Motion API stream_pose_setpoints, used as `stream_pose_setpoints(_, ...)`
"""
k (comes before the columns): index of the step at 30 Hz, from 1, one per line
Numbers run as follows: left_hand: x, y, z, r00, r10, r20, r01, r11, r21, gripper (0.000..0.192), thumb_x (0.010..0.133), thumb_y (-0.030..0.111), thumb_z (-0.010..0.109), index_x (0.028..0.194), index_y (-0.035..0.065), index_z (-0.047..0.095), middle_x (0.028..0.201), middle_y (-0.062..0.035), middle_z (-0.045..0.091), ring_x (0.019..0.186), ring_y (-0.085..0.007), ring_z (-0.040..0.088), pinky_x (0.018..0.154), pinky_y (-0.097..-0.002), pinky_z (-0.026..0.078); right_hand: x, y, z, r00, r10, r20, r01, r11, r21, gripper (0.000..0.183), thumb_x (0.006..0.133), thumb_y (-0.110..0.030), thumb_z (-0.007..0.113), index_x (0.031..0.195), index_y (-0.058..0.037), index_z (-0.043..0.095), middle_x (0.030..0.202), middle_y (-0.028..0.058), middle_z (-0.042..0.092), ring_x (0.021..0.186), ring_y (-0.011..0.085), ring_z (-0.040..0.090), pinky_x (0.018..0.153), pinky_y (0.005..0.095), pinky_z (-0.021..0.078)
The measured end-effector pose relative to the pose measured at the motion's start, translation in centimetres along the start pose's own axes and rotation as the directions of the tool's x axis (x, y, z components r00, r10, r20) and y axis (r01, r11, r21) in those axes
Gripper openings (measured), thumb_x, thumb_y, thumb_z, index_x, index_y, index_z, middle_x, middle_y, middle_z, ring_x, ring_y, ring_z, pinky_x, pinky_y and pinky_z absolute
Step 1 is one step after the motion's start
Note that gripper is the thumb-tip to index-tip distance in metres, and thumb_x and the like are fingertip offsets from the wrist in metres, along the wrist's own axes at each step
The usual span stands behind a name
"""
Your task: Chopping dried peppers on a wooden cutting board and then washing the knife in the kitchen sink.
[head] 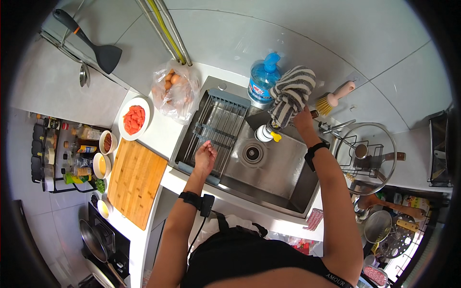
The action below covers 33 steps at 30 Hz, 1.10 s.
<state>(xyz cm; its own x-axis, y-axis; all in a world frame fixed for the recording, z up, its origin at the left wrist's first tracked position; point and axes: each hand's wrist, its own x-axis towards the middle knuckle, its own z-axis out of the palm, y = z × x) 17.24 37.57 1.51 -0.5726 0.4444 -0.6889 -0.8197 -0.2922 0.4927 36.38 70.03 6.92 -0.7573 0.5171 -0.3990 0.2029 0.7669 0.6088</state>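
Observation:
My left hand (205,158) hovers over the front part of a grey drain rack (230,97), its fingers loosely curled around nothing. At the back of the steel sink (273,176), my right hand (303,118) is tucked under a striped cloth (293,93), which hides its fingertips. The cloth is bunched above a white faucet nozzle (263,133) with a yellow lever. A dark, broad knife blade (256,118) shows left of the cloth, and a brown handle end (314,114) shows right of my hand. Whether my fingers grip that handle is hidden.
Behind the sink stands a blue pump bottle (263,82); a brush (336,97) hangs to its right. Left are a bag of eggs (174,93), a plate of chopped red food (134,118), a wooden cutting board (137,180) and small bowls (102,165). A glass lid (390,151) stands right.

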Motion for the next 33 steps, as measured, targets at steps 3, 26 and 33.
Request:
stream_pose_setpoints(3,0.1,0.6,-1.0,0.996,-0.025,0.086,0.028,0.999,-0.03,0.01,0.095,0.01,0.045,0.1,0.0046,0.053,0.066,0.001,0.045,0.05,-0.0084,0.039,0.042,-0.0177,0.034,-0.1,0.0,-0.3,1.0,0.006,0.014,-0.006,1.0,0.022,0.027,0.087,-0.019,0.049,0.104,-0.006,0.067,0.121,0.0062,0.058,0.127,0.0233,0.035,0.112,0.0482,0.0173)
stream_pose_setpoints(26,1.1,-0.1,-0.9,0.997,-0.055,0.06,0.063,0.988,-0.138,0.01,0.096,0.009,0.041,0.09,0.0076,0.049,0.067,0.0025,0.043,0.049,-0.011,0.035,0.043,-0.0237,0.032,0.4,-1.0,1.7,0.993,0.081,-0.09,-0.082,0.997,-0.007,0.026,0.086,-0.017,0.051,0.105,-0.0063,0.066,0.122,0.0062,0.056,0.128,0.0235,0.033,0.113,0.048,0.0168)
stream_pose_setpoints(33,0.3,0.6,-2.2,0.978,-0.104,0.183,0.115,0.992,-0.05,0.016,0.094,0.02,0.049,0.1,0.0067,0.055,0.071,-0.0002,0.054,0.048,-0.0094,0.043,0.038,-0.0202,0.035,0.7,-1.0,2.0,0.997,0.041,-0.064,-0.039,0.999,0.038,0.027,0.087,-0.016,0.052,0.109,-0.0056,0.064,0.128,0.0055,0.051,0.13,0.0234,0.03,0.112,0.048,0.0184)
